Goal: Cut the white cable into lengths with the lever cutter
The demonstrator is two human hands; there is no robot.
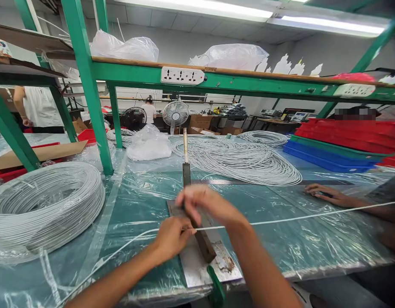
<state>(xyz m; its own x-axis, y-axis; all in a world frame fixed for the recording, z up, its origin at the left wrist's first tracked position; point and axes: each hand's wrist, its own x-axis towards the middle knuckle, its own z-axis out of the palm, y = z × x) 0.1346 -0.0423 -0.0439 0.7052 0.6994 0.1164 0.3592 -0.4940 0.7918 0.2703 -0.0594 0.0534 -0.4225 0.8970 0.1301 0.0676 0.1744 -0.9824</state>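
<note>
My left hand is closed, with thumb and fingers pinching a thin white cable just left of a cutter. The cable runs off to the lower left and across to the right edge. My right hand, smeared by motion, is over the cutter's metal bar; whether its fingers grip anything is unclear. The cutter's lever handle points up and away behind my hands. Its base plate lies at the table's front edge, where a green clamp sits.
A large coil of cable lies at left, and loose cable loops spread at the back. Stacked trays stand at right, near another person's hand. A green shelf frame with a power strip crosses above the table.
</note>
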